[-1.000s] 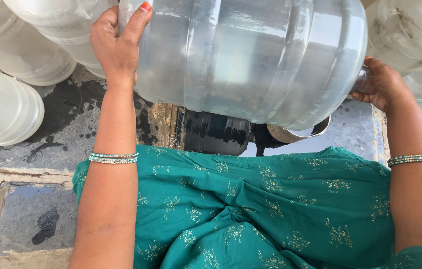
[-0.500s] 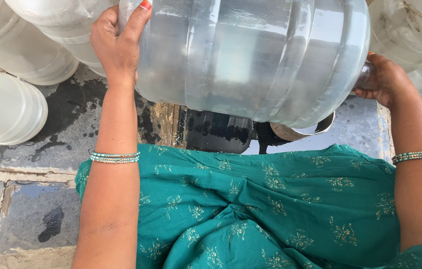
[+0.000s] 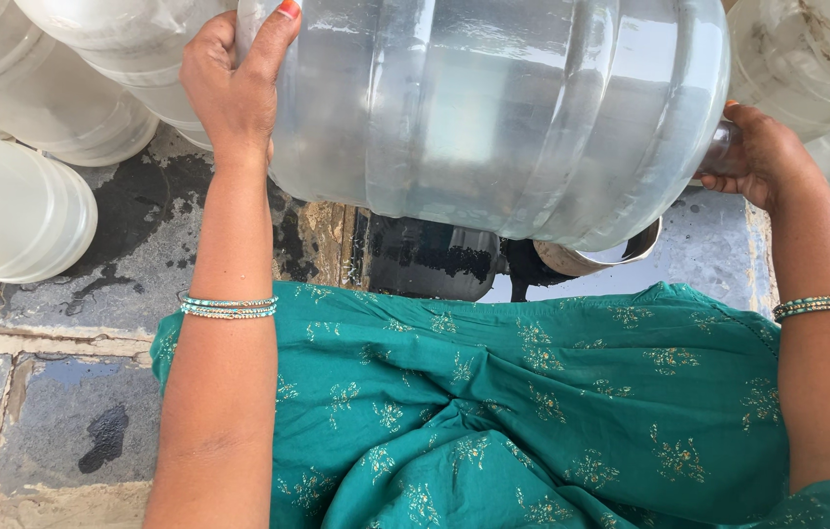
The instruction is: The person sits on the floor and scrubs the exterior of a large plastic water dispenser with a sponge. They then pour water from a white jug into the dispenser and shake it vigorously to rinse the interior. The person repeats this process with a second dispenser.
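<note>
Several clear jugs (image 3: pixel 33 88) ring wet stone paving (image 3: pixel 141 245) w/ mortar joints

left hand (image 3: pixel 234 93) and right hand (image 3: pixel 763 157) hold big clear water jug (image 3: pixel 503 108) sideways above wet stone floor (image 3: pixel 131 255).

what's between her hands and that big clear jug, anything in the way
Nothing visible. The left hand lies flat against the base end of the big clear jug, and the right hand grips its neck end. Both touch the jug directly, bare-skinned; the bangles sit back on the wrists.
</note>
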